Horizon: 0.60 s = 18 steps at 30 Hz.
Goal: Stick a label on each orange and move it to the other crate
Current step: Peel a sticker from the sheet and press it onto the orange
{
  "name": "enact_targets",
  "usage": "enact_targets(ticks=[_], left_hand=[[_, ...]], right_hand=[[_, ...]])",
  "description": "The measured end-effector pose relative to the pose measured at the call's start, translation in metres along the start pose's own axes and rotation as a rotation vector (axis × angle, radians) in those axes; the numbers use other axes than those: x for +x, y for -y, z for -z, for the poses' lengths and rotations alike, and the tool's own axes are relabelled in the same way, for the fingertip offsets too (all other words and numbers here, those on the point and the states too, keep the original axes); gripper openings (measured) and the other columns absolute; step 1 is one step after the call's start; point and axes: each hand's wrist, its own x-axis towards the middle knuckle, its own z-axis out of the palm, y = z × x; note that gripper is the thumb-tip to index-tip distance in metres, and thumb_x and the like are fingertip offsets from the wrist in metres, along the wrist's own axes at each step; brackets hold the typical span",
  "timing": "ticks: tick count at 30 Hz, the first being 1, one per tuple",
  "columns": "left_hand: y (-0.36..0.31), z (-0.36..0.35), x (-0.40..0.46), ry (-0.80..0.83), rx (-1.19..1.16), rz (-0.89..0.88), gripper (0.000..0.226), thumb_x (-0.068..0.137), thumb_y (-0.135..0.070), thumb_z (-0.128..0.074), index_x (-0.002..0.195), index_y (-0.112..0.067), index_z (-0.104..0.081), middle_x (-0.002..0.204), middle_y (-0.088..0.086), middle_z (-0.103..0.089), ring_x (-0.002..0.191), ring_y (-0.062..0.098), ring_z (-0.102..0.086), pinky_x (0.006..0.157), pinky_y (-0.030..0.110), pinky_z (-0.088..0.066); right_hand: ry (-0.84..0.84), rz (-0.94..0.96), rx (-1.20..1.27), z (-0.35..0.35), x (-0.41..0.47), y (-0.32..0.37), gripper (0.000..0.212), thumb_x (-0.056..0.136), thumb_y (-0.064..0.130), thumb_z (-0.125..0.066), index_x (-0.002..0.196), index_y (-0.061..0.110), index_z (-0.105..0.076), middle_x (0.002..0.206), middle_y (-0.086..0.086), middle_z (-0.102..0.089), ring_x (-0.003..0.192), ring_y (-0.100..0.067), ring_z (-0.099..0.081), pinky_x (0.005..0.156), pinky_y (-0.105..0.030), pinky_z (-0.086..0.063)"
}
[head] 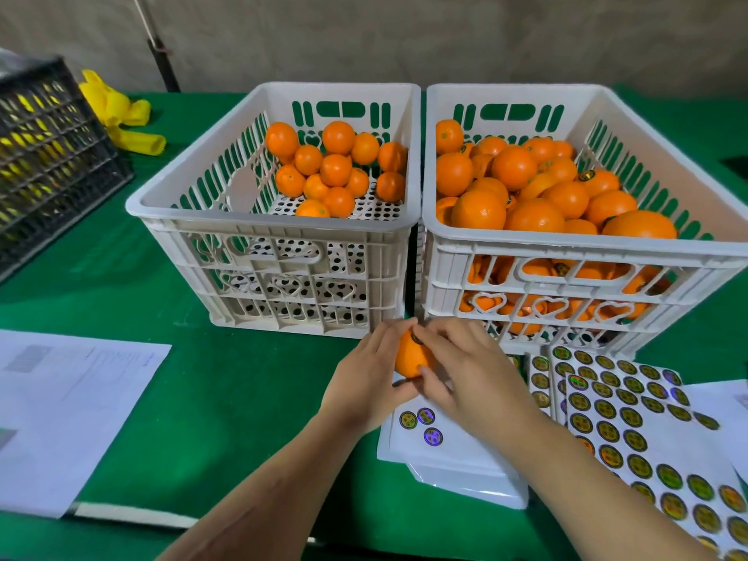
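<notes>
Orange (409,360) held in both hands, round label (416,338) on top, lettering unreadable.

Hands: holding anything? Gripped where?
One orange. Left hand grips its left side; right hand pinches it, fingers at a label on top.

Orange (409,360) half hidden by hands; sticker sheets (631,419) cut off right.

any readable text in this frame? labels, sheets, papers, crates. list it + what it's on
None legible.
Round labels on the sticker sheets: a printed emblem, too small to read.
Label on the held orange: mostly hidden by fingers.
Papers at left: printed lines and a grey block, blurred.
White crates: only cut-out slots and hearts, no lettering.
</notes>
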Motion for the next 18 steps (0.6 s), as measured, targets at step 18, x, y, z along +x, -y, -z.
enact_targets(ticks=[18], left_hand=[[0.006, -0.004, 0.001, 0.039, -0.074, 0.037, 0.085, 0.089, -0.053, -0.069, 0.159, -0.046, -0.021, 0.151, -0.026, -0.033, 0.128, 0.001, -0.049, 0.097, 0.024, -0.049]], right_hand=[[0.062, -0.235, 0.468, -0.032, -0.003, 0.004, 0.073, 0.093, 0.027, -0.073, 0.154, 0.042, -0.037, 0.143, 0.027, -0.025, 0.123, -0.002, -0.044, 0.096, -0.016, -0.048]])
